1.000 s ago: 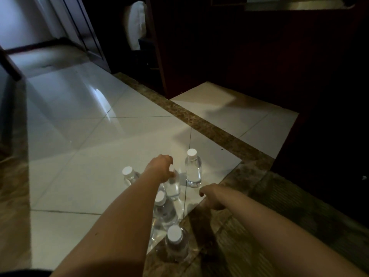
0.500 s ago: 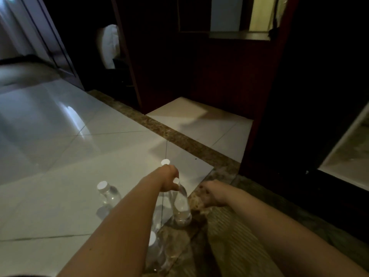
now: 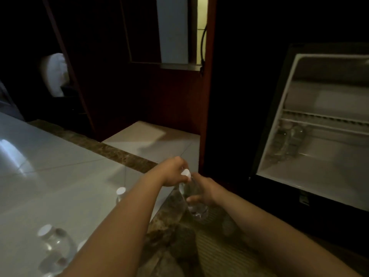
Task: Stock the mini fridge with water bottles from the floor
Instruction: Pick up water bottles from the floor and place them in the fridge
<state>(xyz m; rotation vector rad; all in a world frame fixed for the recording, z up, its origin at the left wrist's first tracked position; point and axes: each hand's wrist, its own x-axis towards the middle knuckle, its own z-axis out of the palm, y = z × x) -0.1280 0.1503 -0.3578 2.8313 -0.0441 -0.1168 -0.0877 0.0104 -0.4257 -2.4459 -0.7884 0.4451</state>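
Both hands grip one water bottle (image 3: pixel 196 208), left hand (image 3: pixel 173 173) at its neck, right hand (image 3: pixel 206 191) round its body; next probably comes a swing right into the open mini fridge (image 3: pixel 267 132).

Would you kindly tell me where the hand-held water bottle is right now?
Head view, lower centre: the water bottle is held by both hands, left hand at its neck, right hand round its body, just left of the open mini fridge.

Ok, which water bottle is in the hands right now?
The tilted bottle before the mini fridge: left hand holds its top, right hand its body. The other bottles stand on the tiles at left.
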